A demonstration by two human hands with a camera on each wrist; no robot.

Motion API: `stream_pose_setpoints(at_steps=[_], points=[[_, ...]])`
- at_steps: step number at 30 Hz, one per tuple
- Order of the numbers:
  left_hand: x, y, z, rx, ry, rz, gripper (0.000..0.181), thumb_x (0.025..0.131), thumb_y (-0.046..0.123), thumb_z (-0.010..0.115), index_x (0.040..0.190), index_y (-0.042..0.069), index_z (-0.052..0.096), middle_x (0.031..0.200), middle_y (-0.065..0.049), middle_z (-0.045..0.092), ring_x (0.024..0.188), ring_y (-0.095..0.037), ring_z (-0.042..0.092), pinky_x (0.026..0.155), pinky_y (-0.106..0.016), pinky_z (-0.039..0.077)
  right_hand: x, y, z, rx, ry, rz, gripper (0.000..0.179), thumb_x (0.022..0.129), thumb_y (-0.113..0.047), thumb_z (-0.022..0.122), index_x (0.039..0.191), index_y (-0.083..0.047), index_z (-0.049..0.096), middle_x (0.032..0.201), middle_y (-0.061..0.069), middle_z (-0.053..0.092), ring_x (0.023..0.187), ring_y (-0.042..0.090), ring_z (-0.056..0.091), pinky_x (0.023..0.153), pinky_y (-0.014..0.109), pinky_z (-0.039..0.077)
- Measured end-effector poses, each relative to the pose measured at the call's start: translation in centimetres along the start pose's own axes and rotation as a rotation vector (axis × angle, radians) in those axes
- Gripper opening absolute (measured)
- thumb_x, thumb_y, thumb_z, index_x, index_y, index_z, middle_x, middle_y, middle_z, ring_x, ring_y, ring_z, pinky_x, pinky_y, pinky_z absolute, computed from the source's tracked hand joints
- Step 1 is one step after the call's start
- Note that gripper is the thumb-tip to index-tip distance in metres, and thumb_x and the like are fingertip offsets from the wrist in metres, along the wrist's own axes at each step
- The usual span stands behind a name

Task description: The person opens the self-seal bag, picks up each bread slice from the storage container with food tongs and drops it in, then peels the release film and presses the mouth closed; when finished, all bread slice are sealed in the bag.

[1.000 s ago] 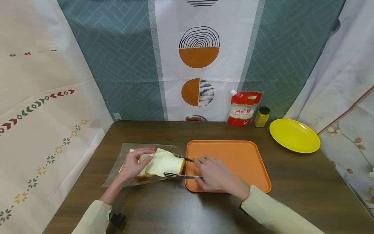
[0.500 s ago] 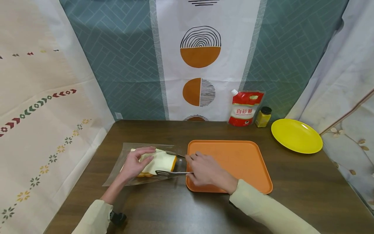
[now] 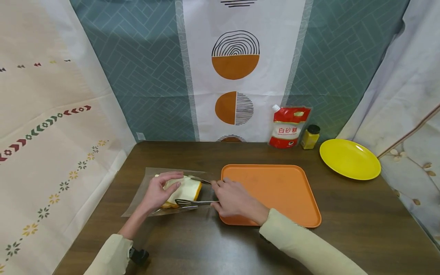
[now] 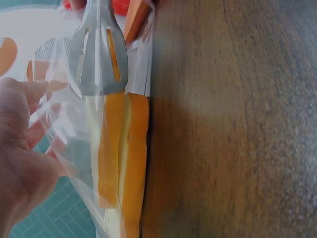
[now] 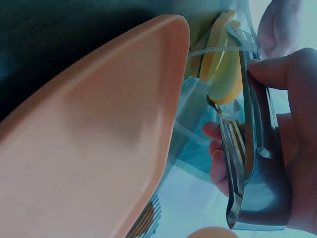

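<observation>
Dark wood table [image 3: 185,244] against teal herringbone backdrop [image 3: 154,76], white centre panel with orange-and-black prints. Back right: red-and-white pouch [image 3: 288,128] with white cap, just beside yellow jar [image 3: 309,139] with black lid, then bright yellow plate [image 3: 350,159]. Orange tray [image 3: 278,191] right of centre, partly hidden by right forearm. Left of tray: clear plastic bag [image 3: 145,183] with stacked bread slices [image 3: 187,188] inside, pale faces up, orange-yellow crusts. Left hand [image 3: 160,191] at bag, over bread, thumb apart from fingers, film close against fingers; can't tell if pinching film. Right hand [image 3: 232,197] at tray's left edge, gripping metal tongs [image 5: 260,203], thumb on one arm, fingers round the other. Slotted tong ends apart, along near and far sides of bread, near one overlapping crust. Can't tell how tightly clamped.
</observation>
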State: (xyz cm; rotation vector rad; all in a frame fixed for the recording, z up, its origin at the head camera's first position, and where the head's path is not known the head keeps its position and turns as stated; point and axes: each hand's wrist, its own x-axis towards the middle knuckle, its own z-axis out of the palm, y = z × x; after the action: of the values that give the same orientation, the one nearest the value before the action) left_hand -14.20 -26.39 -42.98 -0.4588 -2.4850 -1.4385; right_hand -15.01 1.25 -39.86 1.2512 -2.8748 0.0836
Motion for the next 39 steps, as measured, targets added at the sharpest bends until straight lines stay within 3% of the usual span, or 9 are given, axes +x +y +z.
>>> stream_pose_setpoints(at_steps=[6,10,19,26,30,35,39], points=[[0.1,-0.5,-0.1,0.008,0.015,0.038,0.022,0.089,-0.002,0.073,0.111,-0.001,0.074,0.122,-0.011,0.069,0.118,-0.031,0.056,0.100,-0.029,0.041,0.6,-0.2,0.6,0.001,0.011,0.005,0.066,0.094,-0.046,0.064,0.141,-0.002,0.051,0.124,0.009,0.064,0.106,0.028,0.056,0.076,0.040,0.054],[0.1,-0.3,-0.1,0.032,0.029,0.049,0.022,0.088,-0.005,0.073,0.110,-0.003,0.074,0.121,-0.013,0.069,0.117,-0.032,0.056,0.096,-0.018,0.037,0.8,-0.3,0.7,-0.011,0.018,0.000,0.065,0.094,-0.047,0.064,0.140,-0.003,0.051,0.123,0.009,0.064,0.106,0.028,0.056,0.076,0.041,0.054],[-0.1,2.9,-0.3,0.029,0.029,0.061,0.022,0.086,-0.013,0.069,0.107,-0.011,0.071,0.118,-0.026,0.067,0.114,-0.044,0.054,0.095,-0.018,0.038,1.0,-0.2,0.8,-0.024,0.029,-0.040,0.067,0.095,-0.047,0.063,0.143,-0.002,0.050,0.129,0.009,0.063,0.106,0.027,0.056,0.078,0.039,0.053],[-0.3,3.7,-0.5,0.002,0.025,0.024,0.022,0.087,-0.013,0.068,0.109,-0.010,0.071,0.121,-0.027,0.065,0.115,-0.043,0.053,0.099,-0.062,0.040,1.3,-0.1,1.0,-0.052,0.054,-0.073,0.068,0.096,-0.048,0.062,0.144,-0.002,0.049,0.129,0.008,0.063,0.102,0.026,0.056,0.081,0.037,0.052],[-0.3,3.6,-0.5,-0.014,0.021,0.021,0.022,0.088,-0.011,0.068,0.110,-0.010,0.071,0.122,-0.027,0.064,0.117,-0.044,0.052,0.098,-0.069,0.037,1.7,-0.6,1.0,-0.039,0.052,-0.065,0.068,0.096,-0.049,0.061,0.144,-0.002,0.049,0.131,0.009,0.063,0.100,0.025,0.056,0.078,0.036,0.052],[-0.2,3.7,-0.4,-0.023,0.036,0.033,0.023,0.088,-0.011,0.069,0.111,-0.011,0.070,0.122,-0.028,0.064,0.118,-0.045,0.052,0.100,-0.065,0.038,2.2,-1.2,0.9,-0.016,0.037,-0.033,0.069,0.096,-0.050,0.062,0.144,-0.002,0.050,0.134,0.009,0.061,0.103,0.025,0.055,0.080,0.036,0.052],[-0.3,3.8,-0.3,-0.026,0.066,0.044,0.022,0.087,-0.013,0.069,0.109,-0.012,0.070,0.121,-0.028,0.065,0.117,-0.045,0.053,0.103,-0.037,0.043,2.6,-1.5,1.0,0.006,0.023,-0.015,0.069,0.095,-0.050,0.063,0.143,-0.003,0.051,0.133,0.009,0.062,0.102,0.024,0.055,0.078,0.035,0.052]])
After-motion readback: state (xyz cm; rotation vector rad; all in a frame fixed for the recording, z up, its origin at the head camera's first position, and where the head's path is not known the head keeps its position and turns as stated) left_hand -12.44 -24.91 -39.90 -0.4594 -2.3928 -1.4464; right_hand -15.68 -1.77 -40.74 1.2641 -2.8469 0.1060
